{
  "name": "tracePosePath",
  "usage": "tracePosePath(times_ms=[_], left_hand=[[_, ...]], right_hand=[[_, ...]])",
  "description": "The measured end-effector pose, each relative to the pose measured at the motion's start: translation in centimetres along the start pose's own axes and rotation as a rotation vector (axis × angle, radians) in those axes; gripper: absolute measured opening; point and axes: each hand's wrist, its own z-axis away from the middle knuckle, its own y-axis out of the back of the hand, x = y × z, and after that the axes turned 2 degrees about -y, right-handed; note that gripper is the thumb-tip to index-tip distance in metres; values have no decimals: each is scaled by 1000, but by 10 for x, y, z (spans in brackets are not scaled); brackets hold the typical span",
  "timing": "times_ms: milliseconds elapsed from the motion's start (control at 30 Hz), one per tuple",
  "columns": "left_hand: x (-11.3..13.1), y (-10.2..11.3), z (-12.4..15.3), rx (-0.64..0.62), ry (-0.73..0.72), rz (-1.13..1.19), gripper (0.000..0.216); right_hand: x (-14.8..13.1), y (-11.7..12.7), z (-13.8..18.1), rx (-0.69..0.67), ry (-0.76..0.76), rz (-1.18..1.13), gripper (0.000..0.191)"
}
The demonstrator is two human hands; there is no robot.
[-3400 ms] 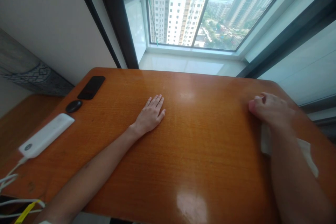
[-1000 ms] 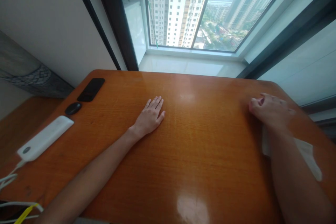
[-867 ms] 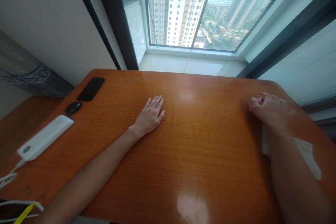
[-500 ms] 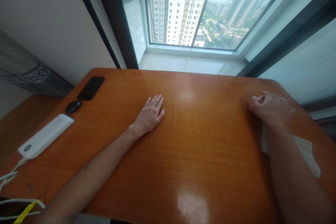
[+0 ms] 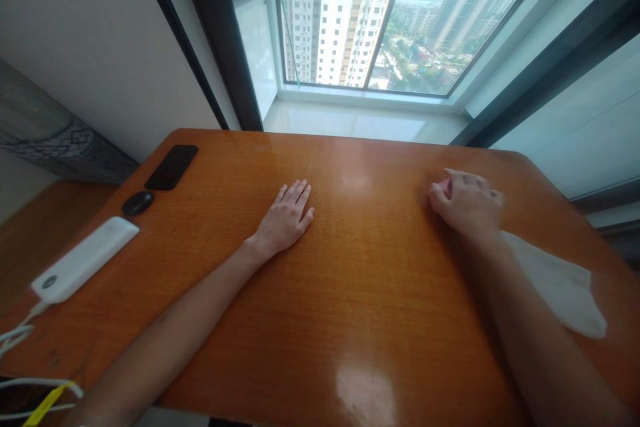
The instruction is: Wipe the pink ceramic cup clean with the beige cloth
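My left hand lies flat, palm down, on the brown wooden table, its fingers stretched out and holding nothing. Over the right part of the table, my right hand is closed around a small pink thing. Only a bit of it shows between thumb and index finger, so its kind cannot be made out. A white cloth lies on the tabletop beside my right forearm, which partly covers it.
Along the left edge are a black phone, a black mouse and a white power strip. White cables and a yellow tag are at the lower left. A window stands beyond the table.
My right hand has moved left across the table, still closed, and more of the white cloth and of the pink thing now shows. My left hand has stayed in place.
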Motion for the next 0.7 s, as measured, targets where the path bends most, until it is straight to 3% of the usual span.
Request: tracePosePath(times_ms=[200, 300, 433, 700], left_hand=[[-2, -3, 0, 7, -6, -17, 68], [-4, -4, 0, -1, -12, -42, 68], [-7, -6, 0, -19, -42, -61, 68], [-8, -7, -1, 14, -45, -31, 66]], right_hand=[[-116, -1, 70, 55, 605, -198, 53], [-154, 4, 104, 51, 850, -302, 48], [-168, 6, 120, 53, 933, -349, 48], [-161, 15, 112, -54, 937, -491, 52]])
